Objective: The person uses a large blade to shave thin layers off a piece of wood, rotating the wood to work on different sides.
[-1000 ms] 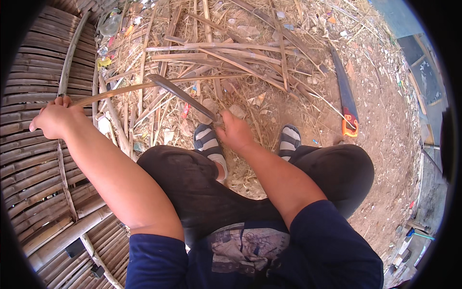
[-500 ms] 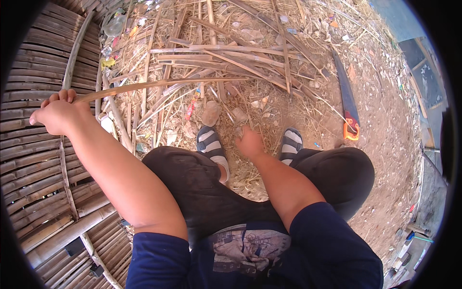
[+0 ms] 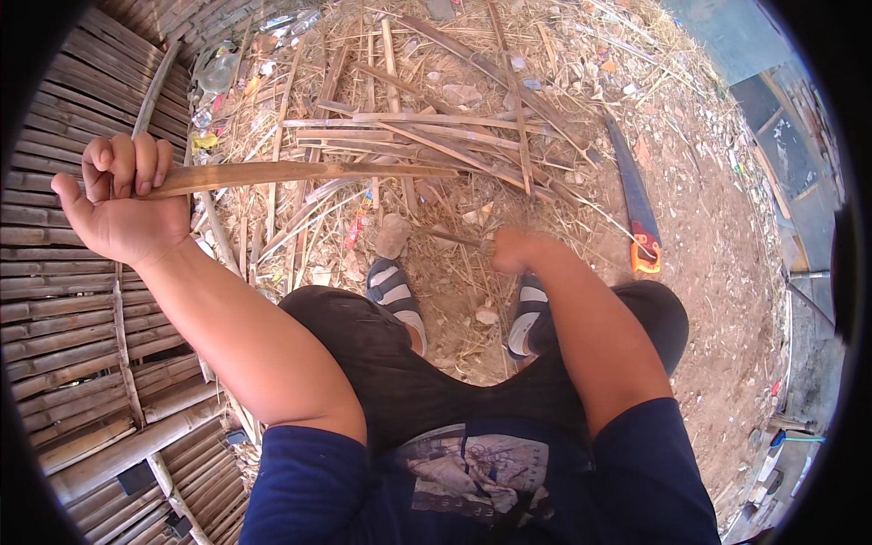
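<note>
So, bamboo strip [image 3: 304,173] in left fingers [image 3: 145,162].

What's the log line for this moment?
left hand: gripping bamboo strip | right hand: holding knife, blurred | saw: on ground, rightward

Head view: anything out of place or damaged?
Yes: a red scrap and a yellow scrap lie on the ground by the bamboo strips, looking like stray trash. The saw lies loose at the right. The held strip shows no clear break.
</note>
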Demonstrator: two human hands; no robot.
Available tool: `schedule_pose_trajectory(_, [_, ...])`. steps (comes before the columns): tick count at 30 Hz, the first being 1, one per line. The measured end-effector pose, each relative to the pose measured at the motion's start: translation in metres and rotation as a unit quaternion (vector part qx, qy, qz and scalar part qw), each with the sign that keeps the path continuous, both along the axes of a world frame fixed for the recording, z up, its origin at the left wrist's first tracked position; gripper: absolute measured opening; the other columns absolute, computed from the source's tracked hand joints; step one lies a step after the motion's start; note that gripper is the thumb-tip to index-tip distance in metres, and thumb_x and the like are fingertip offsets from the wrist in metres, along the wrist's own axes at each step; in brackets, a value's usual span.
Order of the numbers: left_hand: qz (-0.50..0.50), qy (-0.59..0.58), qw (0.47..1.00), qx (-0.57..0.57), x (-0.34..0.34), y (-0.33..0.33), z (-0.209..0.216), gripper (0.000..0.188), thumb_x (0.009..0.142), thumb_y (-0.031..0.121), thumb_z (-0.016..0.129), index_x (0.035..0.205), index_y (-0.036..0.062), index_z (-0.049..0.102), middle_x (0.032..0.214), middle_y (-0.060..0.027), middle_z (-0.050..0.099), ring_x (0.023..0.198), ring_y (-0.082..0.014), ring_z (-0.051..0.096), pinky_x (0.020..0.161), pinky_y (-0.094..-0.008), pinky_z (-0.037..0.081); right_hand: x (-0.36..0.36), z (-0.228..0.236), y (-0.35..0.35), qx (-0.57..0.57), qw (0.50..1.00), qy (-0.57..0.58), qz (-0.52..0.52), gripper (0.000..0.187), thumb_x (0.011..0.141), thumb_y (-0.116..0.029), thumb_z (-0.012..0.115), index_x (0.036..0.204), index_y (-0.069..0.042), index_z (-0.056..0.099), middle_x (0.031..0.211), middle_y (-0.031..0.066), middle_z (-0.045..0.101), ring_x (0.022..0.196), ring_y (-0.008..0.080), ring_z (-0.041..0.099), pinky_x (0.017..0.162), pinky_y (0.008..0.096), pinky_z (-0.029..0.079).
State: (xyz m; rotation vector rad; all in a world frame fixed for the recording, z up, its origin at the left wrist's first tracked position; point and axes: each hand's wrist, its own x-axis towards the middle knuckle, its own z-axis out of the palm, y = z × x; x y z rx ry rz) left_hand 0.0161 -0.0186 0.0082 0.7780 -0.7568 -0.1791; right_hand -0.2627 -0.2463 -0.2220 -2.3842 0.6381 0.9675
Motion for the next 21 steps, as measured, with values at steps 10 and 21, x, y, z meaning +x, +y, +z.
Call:
schedule_pose_trajectory(10, [-0.227,-0.043,0.971,-0.063,-0.001,0.001,-0.001,0.046,0.099,0.055,0.053,0.078,0.0145,0.05,0.055,0.0054,0.03,0.048,-0.0096,0.021,0.051,-0.0276,0.021,-0.036,0.09,-0.022,-0.105,0.979,-0.142,-0.101,0.046,0.083,-0.033,0.068,0.113,0.001,0.067,0.115,0.0238,0.068,0.111,0.0382,0.063,0.097,0.0457,0.049])
schedule_pose_trajectory(21, [-0.273,-0.053,0.958,-0.067,0.013,0.008,-0.007,0.042,0.098,0.054,0.056,0.078,0.0172,0.052,0.052,0.0083,0.029,0.047,-0.0082,0.021,0.051,-0.0274,0.021,-0.057,0.146,-0.024,-0.098,0.959,-0.221,-0.149,0.046,0.084,-0.03,0.071,0.116,0.002,0.064,0.106,0.0256,0.068,0.106,0.0414,0.064,0.092,0.0467,0.05])
